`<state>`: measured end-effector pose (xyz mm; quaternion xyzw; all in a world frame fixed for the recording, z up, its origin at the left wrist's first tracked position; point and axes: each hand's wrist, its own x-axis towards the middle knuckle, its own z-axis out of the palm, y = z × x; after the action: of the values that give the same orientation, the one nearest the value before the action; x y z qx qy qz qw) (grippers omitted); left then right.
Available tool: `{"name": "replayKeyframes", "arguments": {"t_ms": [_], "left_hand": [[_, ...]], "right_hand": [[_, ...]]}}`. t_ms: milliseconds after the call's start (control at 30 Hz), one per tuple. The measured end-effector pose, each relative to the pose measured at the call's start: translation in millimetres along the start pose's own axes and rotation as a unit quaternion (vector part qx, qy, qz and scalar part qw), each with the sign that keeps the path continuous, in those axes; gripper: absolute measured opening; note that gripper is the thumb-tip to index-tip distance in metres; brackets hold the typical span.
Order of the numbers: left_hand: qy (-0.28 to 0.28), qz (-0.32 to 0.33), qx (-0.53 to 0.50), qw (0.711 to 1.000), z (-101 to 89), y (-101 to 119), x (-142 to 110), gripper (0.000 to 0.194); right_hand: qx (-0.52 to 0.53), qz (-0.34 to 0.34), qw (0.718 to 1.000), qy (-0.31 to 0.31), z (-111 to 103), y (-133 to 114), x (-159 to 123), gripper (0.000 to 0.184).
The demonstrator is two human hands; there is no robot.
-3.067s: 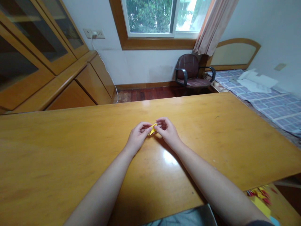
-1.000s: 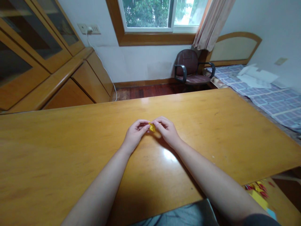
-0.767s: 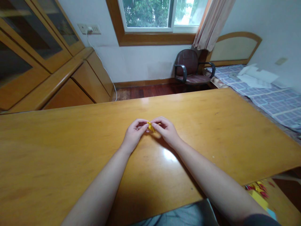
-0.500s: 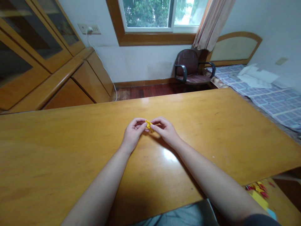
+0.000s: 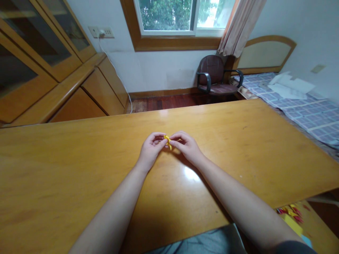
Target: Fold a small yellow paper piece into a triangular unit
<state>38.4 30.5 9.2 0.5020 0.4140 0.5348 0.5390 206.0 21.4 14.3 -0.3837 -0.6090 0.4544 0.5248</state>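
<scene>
A small piece of folded yellow paper is pinched between my two hands, just above the middle of the wooden table. My left hand grips its left side between thumb and fingers. From the right, my right hand pinches the other side, with thumb and forefinger closed on it. One pointed end of the paper sticks out downward between the thumbs. My fingers cover part of it, so its full shape is hidden.
At the lower right, a lower surface holds yellow sheets and several red and yellow folded bits. Beyond the table stand an office chair, a bed with checked cloth and a glass-door cabinet.
The yellow paper has turned a little between my fingers and now looks narrower, its pointed end downward. My left thumb has shifted slightly to the right.
</scene>
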Motion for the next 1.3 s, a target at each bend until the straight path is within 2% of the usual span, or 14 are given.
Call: {"name": "replayKeyframes", "arguments": {"t_ms": [300, 633, 767, 900, 1100, 1300], "left_hand": [[0.003, -0.001, 0.006, 1.000, 0.5, 1, -1, 0.028], [0.025, 0.022, 0.036, 0.999, -0.3, 0, 0, 0.023], [0.019, 0.024, 0.044, 0.999, -0.7, -1, 1, 0.024], [0.016, 0.030, 0.053, 0.998, -0.8, 0, 1, 0.025], [0.018, 0.045, 0.043, 0.998, -1.3, 0, 1, 0.026], [0.015, 0.061, 0.039, 0.997, -2.6, -3, 3, 0.024]], "right_hand": [[-0.088, -0.055, 0.995, 0.001, 0, -2, -2, 0.014], [-0.098, -0.064, 0.993, -0.001, 1, -4, -2, 0.011], [-0.078, -0.034, 0.996, 0.002, 0, -3, -1, 0.014], [-0.007, 0.018, 1.000, 0.003, 2, 2, -1, 0.017], [0.067, 0.065, 0.996, -0.005, 7, 8, -1, 0.030], [0.085, 0.074, 0.994, -0.015, 8, 9, -1, 0.033]]}}
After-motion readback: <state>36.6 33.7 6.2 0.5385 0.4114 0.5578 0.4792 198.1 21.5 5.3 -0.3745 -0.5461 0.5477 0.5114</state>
